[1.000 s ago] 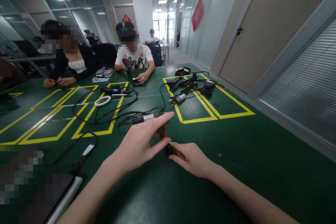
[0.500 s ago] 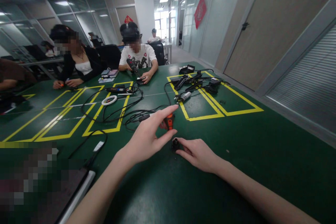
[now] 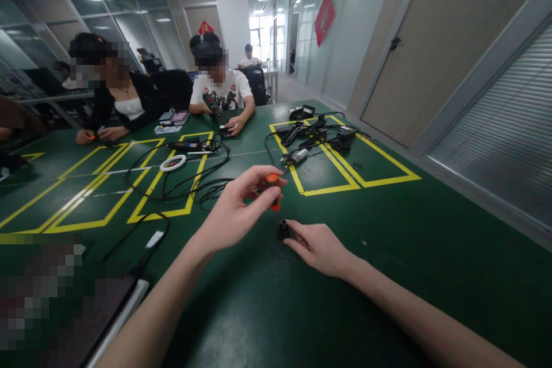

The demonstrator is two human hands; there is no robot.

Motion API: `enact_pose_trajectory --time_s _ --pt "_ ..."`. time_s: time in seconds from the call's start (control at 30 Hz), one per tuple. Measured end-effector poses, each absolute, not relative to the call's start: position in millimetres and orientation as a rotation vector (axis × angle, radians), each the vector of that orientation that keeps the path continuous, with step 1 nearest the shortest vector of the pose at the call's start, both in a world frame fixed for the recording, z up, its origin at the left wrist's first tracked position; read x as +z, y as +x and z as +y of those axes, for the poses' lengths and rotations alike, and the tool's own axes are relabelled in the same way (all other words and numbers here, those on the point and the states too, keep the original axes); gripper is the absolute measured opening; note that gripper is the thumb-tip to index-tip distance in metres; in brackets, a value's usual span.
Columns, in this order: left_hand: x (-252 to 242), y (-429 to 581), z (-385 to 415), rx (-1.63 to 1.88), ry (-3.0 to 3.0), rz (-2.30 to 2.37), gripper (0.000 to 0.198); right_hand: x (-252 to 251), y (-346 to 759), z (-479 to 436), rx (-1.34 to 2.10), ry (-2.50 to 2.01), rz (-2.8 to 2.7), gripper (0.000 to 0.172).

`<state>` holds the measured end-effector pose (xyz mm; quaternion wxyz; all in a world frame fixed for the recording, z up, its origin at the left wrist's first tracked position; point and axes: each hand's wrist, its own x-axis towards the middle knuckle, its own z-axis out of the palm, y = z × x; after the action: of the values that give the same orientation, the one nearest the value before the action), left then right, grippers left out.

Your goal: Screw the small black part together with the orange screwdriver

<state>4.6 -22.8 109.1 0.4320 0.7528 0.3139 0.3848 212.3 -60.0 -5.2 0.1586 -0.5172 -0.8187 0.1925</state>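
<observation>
My left hand is closed, thumb and fingers round a stubby orange-and-black tool handle raised above the table. The working end of that tool cannot be made out. Lower and to the right, my right hand pinches a small black part at the tabletop; a short round tube sticks up from it. The handle is above the black part, with a gap between them.
Black cables, a silver-and-black tool and other black parts lie in the yellow-taped area ahead. A white ring lies left among cables. Across the green table, a co-worker holds a power tool; another person sits further left.
My left fingers, spread beside the orange-and-black tool handle before, have closed round it. My right hand keeps its pinch on the black part. The view has shifted slightly.
</observation>
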Motion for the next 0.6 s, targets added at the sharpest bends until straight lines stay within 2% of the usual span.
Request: enact_pose_trajectory --time_s 0.1,0.27,0.6 --pt "113 7 -18 0.937 1.766 0.827 0.028 -6 212 -60 0.542 -1.482 -2.323 0.035" --pt "114 10 -14 0.878 1.553 0.739 0.042 -9 212 -58 0.504 -1.519 -2.282 0.035" --pt "110 11 -8 0.836 1.399 0.614 0.042 -5 215 -56 0.558 -1.466 -2.276 0.028"
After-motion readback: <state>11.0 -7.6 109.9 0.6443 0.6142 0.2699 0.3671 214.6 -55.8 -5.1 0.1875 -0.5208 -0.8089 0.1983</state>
